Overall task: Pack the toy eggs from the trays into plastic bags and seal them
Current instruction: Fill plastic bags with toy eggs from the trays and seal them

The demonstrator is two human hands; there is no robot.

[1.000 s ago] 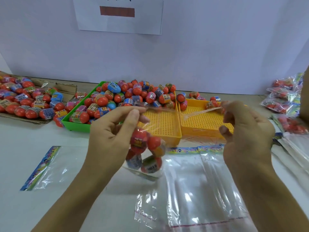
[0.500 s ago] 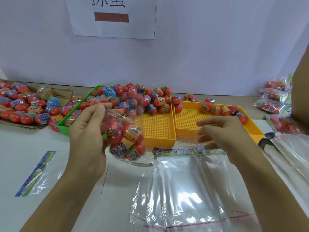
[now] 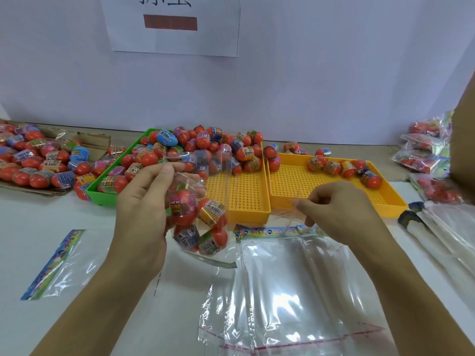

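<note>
White table point(image 3: 38, 227), trays point(image 3: 334, 199), bags point(image 3: 295, 291), cardboard point(image 3: 90, 140)

Two bare forearms enter from the near edge, one at the left and one at the right, each ending in a bare hand. The left hand point(image 3: 140, 214) wears no glove, ring or band that shows, and no watch or bracelet sits at its wrist. The right hand point(image 3: 341, 209) is likewise uncovered, with nothing on the fingers or wrist. No sleeve reaches into view on either arm; both are uncovered right down to the near edge. The fingernails that show on the left thumb and fingers are short and plain, with no polish to be seen.
</note>
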